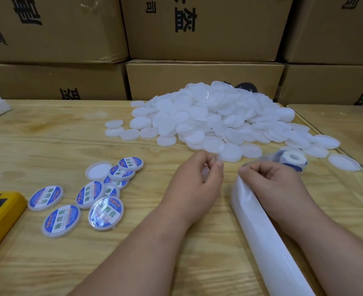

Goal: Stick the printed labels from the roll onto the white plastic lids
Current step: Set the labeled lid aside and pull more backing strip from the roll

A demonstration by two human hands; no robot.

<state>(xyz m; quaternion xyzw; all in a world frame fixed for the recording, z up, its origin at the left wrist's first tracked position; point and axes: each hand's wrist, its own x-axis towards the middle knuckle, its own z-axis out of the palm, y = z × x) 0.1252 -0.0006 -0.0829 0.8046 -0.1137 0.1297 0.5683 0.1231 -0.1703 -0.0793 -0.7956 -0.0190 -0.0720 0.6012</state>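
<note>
Meanwhile, both hands' fingers (216, 165) curled, pinching.

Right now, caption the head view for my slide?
Both hands peel backing strip beside label roll; blank lids behind, labelled lids left.

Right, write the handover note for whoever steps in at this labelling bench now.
Left hand: fingers curled, pinching something pale at the fingertips; cannot tell if it is a lid or a label.
Right hand: fingers curled round the backing strip that trails toward the body.
Label roll: on the table just beyond the right hand.
Done: about nine labelled lids lie at left, one upside down.
Left: the big pile of plain white lids behind the hands.
</note>
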